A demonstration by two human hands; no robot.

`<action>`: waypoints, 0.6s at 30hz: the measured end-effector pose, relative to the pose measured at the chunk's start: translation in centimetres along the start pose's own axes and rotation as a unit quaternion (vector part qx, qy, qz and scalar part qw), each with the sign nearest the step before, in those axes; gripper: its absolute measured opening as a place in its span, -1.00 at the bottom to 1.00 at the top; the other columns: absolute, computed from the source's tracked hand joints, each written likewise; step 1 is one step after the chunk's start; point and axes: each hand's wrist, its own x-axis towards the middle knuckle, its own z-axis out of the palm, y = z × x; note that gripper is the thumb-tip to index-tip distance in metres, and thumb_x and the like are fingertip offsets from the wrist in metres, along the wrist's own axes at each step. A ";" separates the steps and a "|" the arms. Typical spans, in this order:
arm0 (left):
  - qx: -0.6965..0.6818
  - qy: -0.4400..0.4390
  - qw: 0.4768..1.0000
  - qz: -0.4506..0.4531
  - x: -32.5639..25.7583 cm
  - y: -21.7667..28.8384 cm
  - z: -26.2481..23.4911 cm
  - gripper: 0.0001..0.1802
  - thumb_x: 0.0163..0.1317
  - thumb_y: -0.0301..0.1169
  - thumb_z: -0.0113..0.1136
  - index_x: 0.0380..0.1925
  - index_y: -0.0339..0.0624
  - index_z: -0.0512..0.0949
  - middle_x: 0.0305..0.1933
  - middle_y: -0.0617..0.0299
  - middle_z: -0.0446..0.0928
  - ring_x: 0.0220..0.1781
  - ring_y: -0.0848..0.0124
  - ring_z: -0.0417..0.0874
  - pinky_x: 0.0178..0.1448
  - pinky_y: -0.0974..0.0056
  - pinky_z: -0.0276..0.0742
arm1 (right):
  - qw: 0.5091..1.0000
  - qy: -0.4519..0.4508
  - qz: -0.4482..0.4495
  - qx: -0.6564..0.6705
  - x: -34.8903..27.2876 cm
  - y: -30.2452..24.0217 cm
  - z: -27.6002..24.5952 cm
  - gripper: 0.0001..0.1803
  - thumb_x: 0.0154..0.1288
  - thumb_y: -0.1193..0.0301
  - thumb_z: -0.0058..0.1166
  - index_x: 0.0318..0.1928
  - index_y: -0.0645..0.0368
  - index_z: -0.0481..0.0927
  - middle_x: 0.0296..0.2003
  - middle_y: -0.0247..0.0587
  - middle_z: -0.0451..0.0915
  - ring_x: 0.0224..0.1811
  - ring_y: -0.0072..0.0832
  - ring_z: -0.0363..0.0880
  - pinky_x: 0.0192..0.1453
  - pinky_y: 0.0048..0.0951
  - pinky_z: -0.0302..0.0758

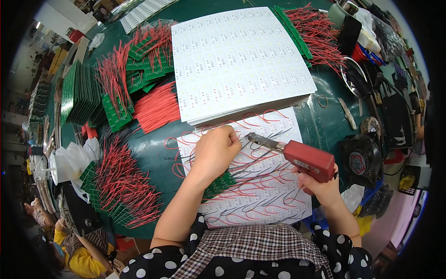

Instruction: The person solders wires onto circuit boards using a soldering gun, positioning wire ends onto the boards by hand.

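My right hand (320, 188) is wrapped around the handle of a red soldering gun (309, 160). Its dark metal tip points left, just short of my left fingers. My left hand (216, 149) is closed over the upper part of a white circuit board panel (299, 211); whatever its fingertips hold is hidden. Red and black wires (260, 181) stick out in rows across this panel. Partly under my left wrist lies a small green circuit board (219, 186).
A tall stack of white panels (241, 60) stands just beyond. To the left are red wires (158, 108), wired green boards (123, 186) and upright green boards (81, 93). A black fan (357, 160) and tweezers (347, 113) sit at right. Another person (86, 255) sits lower left.
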 end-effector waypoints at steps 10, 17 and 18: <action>-0.026 0.029 0.999 0.023 -3.1 -1.5 1.3 -0.78 -0.04 -0.35 -0.02 -0.54 -0.33 0.47 -0.46 -0.16 0.49 -0.33 -0.04 0.55 -0.25 -0.03 0.41 | 0.939 0.008 -0.031 0.342 2.6 3.4 -3.4 -0.52 0.24 0.25 -0.07 0.16 0.05 0.26 -0.34 -0.18 0.53 -0.62 -0.67 0.40 -0.74 -0.69 0.27; 0.011 0.131 0.990 0.054 -3.5 -0.8 1.8 -0.75 -0.23 -0.37 0.13 -0.52 -0.32 0.46 -0.49 -0.14 0.49 -0.38 -0.02 0.55 -0.31 -0.02 0.44 | 0.888 -0.115 0.023 0.444 7.2 2.8 -2.7 -0.74 0.18 0.18 0.01 -0.17 -0.02 0.45 -0.36 -0.40 0.44 -0.58 -0.56 0.26 -0.52 -0.55 0.26; 0.004 0.129 0.990 0.057 -3.5 -0.8 2.1 -0.76 -0.23 -0.37 0.12 -0.53 -0.31 0.47 -0.50 -0.14 0.49 -0.38 -0.02 0.55 -0.31 -0.02 0.44 | 0.896 -0.115 0.040 0.428 8.2 2.3 -2.8 -0.74 0.18 0.19 0.01 -0.17 -0.01 0.45 -0.37 -0.38 0.43 -0.56 -0.54 0.25 -0.50 -0.52 0.26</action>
